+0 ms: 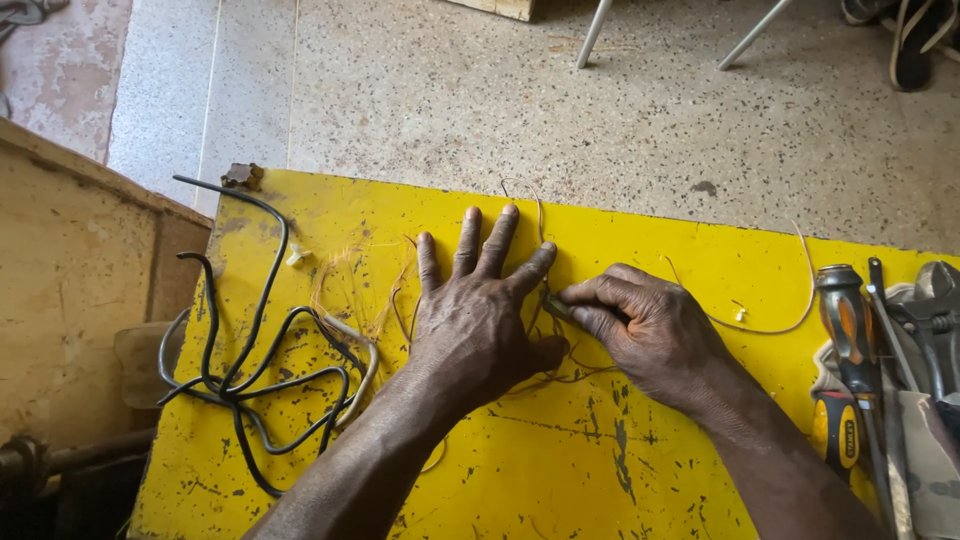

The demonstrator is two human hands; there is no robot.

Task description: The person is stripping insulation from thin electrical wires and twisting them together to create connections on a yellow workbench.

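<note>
Nearest the camera, two bare forearms reach up over a yellow table point(640, 470) whose paint is chipped and speckled with dark scratches. The left hand point(478, 322) lies palm down on the tabletop with its fingers point(468, 240) spread wide and straight, pressing flat on a bundle of thin copper-coloured wire strands point(560, 375) that fan out from under the palm. The right hand point(650, 325) sits just beside it, its thumb and fingers pinched together on a small dark tool point(556, 308) whose tip meets the strands close to the left hand's forefinger; the tool is mostly hidden, so it may be a blade or a short piece of cable, and I cannot tell which. More loose strands point(350, 285), fine and frayed like dry grass, lie on the table to the left of the left hand, and one long thin strand point(790, 322) curves away to the right. Farther left, a tangle of black insulated cable point(262, 385) loops across the table, smooth and rubbery, with a pale grey sheathed length point(362, 345) curled through it. At the right edge lie a screwdriver point(848, 330) with a black and orange handle, another yellow-handled tool point(835, 432) and grey metal pliers point(935, 315), resting on a cloth. Beyond the table is a speckled terrazzo floor point(520, 110), and a worn wooden box point(70, 290) stands at the left.
</note>
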